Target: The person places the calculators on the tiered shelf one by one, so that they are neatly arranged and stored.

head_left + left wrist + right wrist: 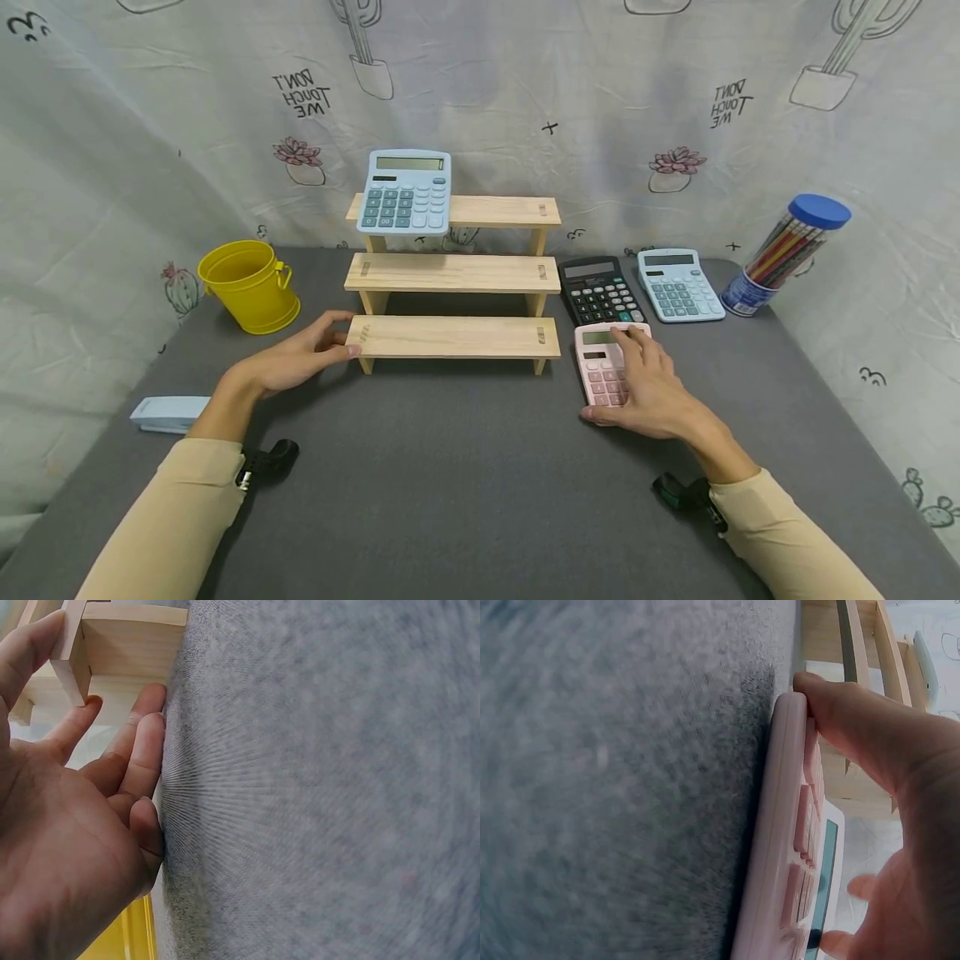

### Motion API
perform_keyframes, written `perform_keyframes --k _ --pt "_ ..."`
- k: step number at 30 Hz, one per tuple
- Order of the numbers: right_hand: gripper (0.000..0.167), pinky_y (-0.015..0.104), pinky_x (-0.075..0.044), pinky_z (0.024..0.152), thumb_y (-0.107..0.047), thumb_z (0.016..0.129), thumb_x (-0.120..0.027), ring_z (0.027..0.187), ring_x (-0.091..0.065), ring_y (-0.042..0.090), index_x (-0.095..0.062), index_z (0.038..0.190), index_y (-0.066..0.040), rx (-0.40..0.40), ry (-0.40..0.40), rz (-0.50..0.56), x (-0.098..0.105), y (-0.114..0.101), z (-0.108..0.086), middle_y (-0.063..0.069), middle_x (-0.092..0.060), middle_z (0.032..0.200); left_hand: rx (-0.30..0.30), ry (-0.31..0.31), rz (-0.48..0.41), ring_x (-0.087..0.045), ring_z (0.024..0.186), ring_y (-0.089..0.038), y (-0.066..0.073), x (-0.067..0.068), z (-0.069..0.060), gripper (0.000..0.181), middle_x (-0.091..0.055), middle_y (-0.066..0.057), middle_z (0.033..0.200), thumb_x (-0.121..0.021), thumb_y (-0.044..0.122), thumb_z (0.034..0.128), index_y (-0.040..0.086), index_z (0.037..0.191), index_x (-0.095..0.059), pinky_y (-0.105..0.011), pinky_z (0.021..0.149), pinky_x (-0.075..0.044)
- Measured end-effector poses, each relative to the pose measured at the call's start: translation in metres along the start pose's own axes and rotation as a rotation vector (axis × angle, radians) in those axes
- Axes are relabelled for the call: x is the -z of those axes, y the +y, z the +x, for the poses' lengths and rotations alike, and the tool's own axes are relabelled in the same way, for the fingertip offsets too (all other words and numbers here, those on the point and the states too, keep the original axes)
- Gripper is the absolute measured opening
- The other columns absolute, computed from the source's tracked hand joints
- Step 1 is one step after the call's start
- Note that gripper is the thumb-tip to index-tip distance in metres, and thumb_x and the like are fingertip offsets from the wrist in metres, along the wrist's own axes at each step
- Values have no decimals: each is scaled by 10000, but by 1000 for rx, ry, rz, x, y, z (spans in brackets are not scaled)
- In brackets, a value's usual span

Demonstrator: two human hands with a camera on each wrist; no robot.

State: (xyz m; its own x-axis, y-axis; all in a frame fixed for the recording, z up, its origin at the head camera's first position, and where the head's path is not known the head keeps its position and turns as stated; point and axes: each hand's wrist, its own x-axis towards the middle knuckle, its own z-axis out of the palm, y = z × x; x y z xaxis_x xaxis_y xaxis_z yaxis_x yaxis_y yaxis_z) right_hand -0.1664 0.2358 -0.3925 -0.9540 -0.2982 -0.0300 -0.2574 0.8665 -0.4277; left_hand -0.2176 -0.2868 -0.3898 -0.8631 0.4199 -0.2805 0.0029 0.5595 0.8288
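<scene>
My left hand (295, 358) is at the left end of the three-tier wooden shelf (450, 337). Its thumb and index finger pinch the end of the lowest board, seen close up in the left wrist view; the other fingers extend beside it, near the table. Over a pink calculator (600, 367) on the table right of the shelf lies my right hand (656, 392). Its thumb touches the calculator's near edge, while the other fingers reach over the display (826, 877), apart from one another. A light blue calculator (405, 192) leans on the top tier, at the left.
Behind the pink calculator lie a black calculator (602, 292) and another light blue one (680, 285). A blue-lidded tub of colored pencils (783, 254) leans at far right. At left are a yellow bucket (251, 287) and a light blue stapler-like object (171, 413), partly behind my arm.
</scene>
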Motion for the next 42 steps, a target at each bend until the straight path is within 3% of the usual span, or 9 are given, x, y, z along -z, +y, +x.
perform_keyframes --k 7,11,15,22,28,42 --pt "1207 828 -303 972 -572 738 -849 1286 -309 692 -146 1652 -214 -19 -3 -69 4 0 1 266 -74 1675 -12 -1 3 -429 1398 -426 3 -1 -2 748 -392 -277 1551 -573 439 1053 181 1601 -134 -663 1157 -288" --pt "1237 789 -375 854 -460 674 -878 1224 -352 652 -151 1648 -230 -20 39 -47 4 5 0 253 -83 1676 -6 4 14 -427 1404 -432 1 -2 -2 751 -384 -281 1556 -572 458 1049 182 1597 -139 -663 1155 -292" --pt "1260 743 -389 816 -396 643 -878 1209 -359 628 -136 1643 -199 -8 65 -3 7 10 -1 256 -78 1671 -5 6 19 -434 1398 -431 0 -1 0 743 -393 -277 1552 -572 460 1048 184 1592 -147 -659 1156 -295" --pt "1253 760 -346 865 -364 621 -882 1229 -348 600 -164 1633 -189 20 118 46 14 8 -4 234 -92 1672 -13 14 24 -457 1369 -405 0 0 0 736 -429 -248 1522 -575 467 1045 204 1589 -154 -654 1148 -303" --pt "1232 733 -312 880 -317 613 -888 1248 -314 569 -195 1624 -188 58 212 78 26 2 -4 204 -113 1677 -8 4 16 -448 1383 -413 -1 0 -1 728 -414 -257 1535 -572 459 1049 203 1587 -154 -656 1152 -299" --pt "1291 735 -234 1011 -266 564 -896 1400 -227 486 -170 1624 -143 198 362 88 58 -20 22 189 -139 1663 -3 3 2 -447 1388 -404 -1 0 0 719 -418 -245 1540 -577 466 1045 209 1580 -171 -652 1161 -287"
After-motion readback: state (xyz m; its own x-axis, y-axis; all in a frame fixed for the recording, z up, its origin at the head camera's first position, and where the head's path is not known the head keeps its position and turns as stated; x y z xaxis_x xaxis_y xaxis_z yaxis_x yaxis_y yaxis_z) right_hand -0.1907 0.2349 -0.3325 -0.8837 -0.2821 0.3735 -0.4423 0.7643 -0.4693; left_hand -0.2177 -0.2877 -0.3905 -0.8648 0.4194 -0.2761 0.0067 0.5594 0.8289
